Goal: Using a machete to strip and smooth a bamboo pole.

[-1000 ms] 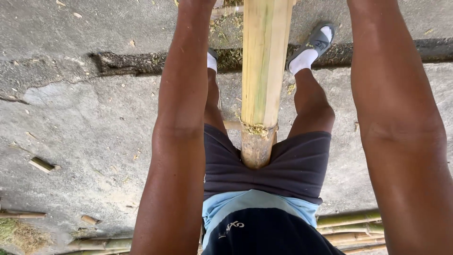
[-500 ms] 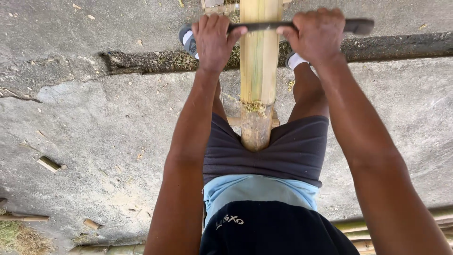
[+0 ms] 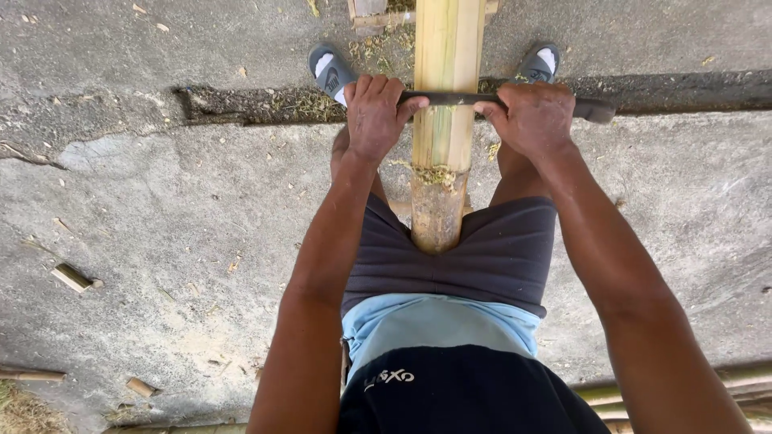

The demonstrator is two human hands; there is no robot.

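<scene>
I see both hands closed on a dark flat blade (image 3: 450, 99) that lies across a thick bamboo pole (image 3: 445, 88): my left hand (image 3: 376, 116) holds one end, my right hand (image 3: 531, 119) the other. The pole runs between the thighs, above the concrete floor (image 3: 161, 225). I judge the blade could slip at the rough node (image 3: 437, 174) and come toward the legs, because both hands are on the near side of it. The pole's far end is cut off at the top edge, and I cannot tell which blade edge is sharp.
</scene>
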